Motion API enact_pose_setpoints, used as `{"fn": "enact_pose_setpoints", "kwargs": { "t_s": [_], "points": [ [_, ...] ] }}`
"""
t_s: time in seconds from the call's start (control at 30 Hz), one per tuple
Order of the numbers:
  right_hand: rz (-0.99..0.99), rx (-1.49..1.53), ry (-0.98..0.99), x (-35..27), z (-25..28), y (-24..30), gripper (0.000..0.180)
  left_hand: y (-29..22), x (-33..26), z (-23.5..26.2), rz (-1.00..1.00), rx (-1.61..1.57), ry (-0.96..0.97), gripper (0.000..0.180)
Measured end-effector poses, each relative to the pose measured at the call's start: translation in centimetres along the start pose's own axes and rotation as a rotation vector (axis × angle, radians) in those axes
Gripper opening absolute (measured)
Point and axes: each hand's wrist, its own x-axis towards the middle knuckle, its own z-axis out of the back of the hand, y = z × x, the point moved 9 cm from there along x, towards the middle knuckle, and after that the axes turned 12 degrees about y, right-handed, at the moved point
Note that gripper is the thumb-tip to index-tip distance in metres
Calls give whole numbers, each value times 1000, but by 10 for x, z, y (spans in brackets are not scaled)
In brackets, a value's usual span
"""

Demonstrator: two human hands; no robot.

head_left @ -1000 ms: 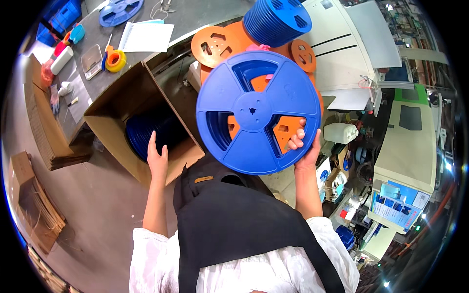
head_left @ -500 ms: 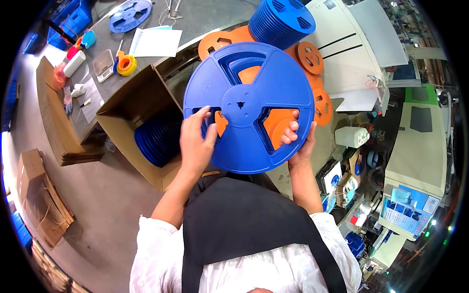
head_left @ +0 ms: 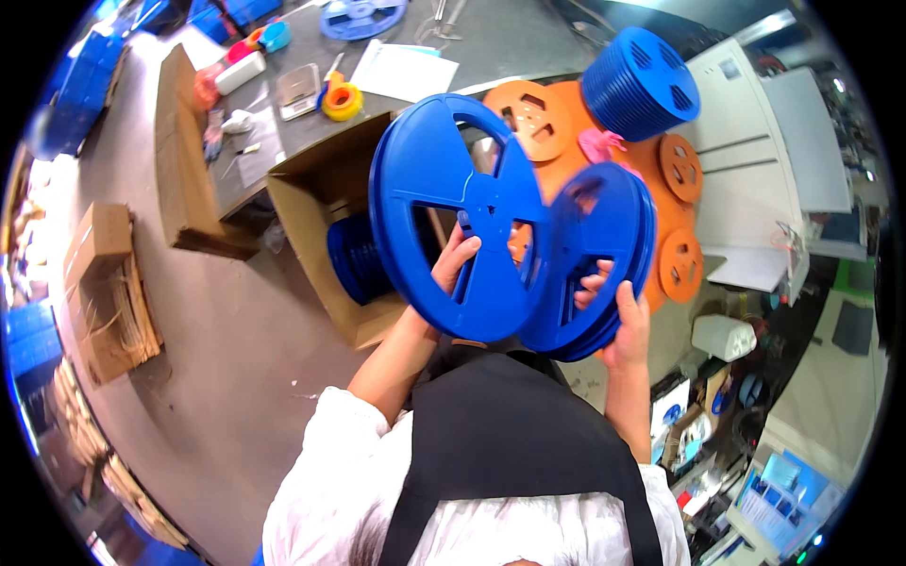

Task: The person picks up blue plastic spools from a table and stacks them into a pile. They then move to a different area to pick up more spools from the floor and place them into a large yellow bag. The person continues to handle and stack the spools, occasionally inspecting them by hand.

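My left hand [head_left: 457, 259] grips a large blue plastic reel [head_left: 427, 156] through one of its openings, thumb on the face near the hub. To its right, my right hand [head_left: 623, 316] is closed on several stacked blue reels [head_left: 593, 250], fingers through an opening and thumb on the outside. The left reel overlaps the edge of the right stack. Behind the left reel stands an open cardboard box [head_left: 316, 274] with more blue reels [head_left: 355, 262] on edge inside it.
An orange turntable [head_left: 661, 170] with round orange discs [head_left: 679, 269] lies beyond my hands, a tall stack of blue reels [head_left: 642, 83] at its far side. The grey workbench holds yellow tape [head_left: 342, 102], white papers [head_left: 406, 71] and a small scale [head_left: 299, 90]. Flattened cardboard [head_left: 189, 160] leans left.
The reels, held together before, are now apart: my left hand has one on the left, my right hand the others on the right. The view has shifted, so surroundings sit further right.
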Motion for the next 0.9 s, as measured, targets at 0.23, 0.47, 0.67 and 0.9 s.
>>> {"fn": "enact_pose_setpoints", "kwargs": {
  "t_s": [0.23, 0.47, 0.67, 0.9],
  "points": [
    [-27, -74, -233, -11, 35, -5, 41, -9, -29, -19, -37, -378, 147, 70],
    [-55, -46, -351, -16, 52, -9, 39, -8, -25, -17, -83, -543, 207, 76],
    [-63, 78, -345, -16, 72, -16, 43, -19, -11, -15, -163, -634, 274, 79],
    [-16, 159, -368, -24, 71, -10, 39, -19, -14, -12, -141, -666, 293, 80]
  ]
}}
